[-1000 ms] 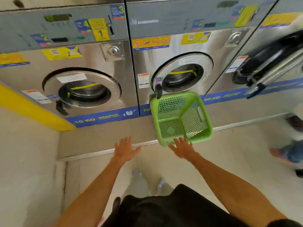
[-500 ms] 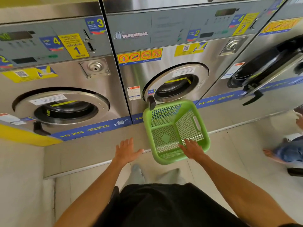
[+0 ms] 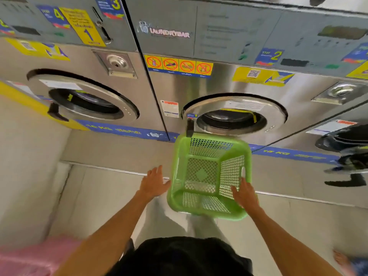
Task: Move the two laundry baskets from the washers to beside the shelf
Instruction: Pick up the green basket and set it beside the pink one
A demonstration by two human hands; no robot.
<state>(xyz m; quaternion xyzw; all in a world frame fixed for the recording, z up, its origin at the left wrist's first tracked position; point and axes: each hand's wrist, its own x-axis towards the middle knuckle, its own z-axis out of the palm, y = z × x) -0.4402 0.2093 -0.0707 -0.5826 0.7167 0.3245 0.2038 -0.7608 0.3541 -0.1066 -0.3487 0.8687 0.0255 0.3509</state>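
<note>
Compared with a second ago, the basket (image 3: 209, 174) is seen larger and nearer, and the right hand (image 3: 244, 193), then at the near rim, is now laid on the right wall with its grip wide, fingers straight. The left hand (image 3: 154, 183), also spread wide, is held just left of the basket without touching it. The basket is kept on the ledge below the middle washer (image 3: 235, 116), mouth tipped toward the person, long axis running from washer to person.
</note>
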